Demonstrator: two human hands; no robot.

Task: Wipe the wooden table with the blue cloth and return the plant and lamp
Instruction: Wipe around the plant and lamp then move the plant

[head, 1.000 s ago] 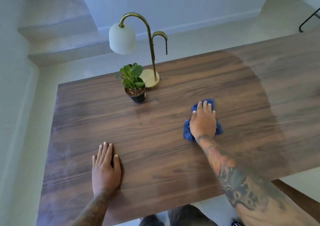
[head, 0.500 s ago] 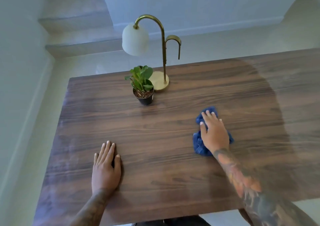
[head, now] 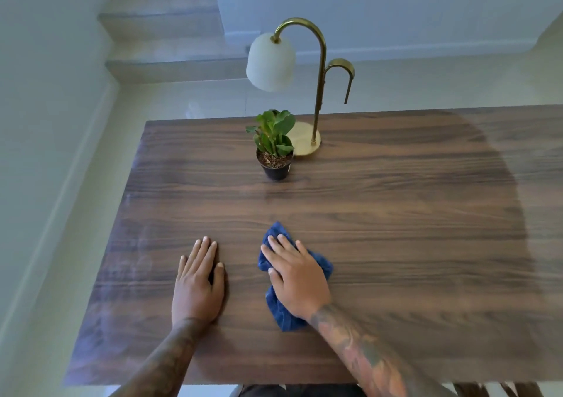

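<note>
Blue cloth (head: 275, 308) lies bunched and creased on the wooden table (head: 396, 213), a deep, fuzzy blue against the dark brown grain, on the near side of the plant (head: 275, 143) and well apart from it. The right hand (head: 297, 280) presses flat on the cloth, fingers straight and slightly spread. The left hand (head: 198, 287) rests palm-down on bare wood just left of the cloth, fingers together. Just behind the plant, which sits in a small black pot, stands the brass lamp (head: 304, 91) with its white shade.
</note>
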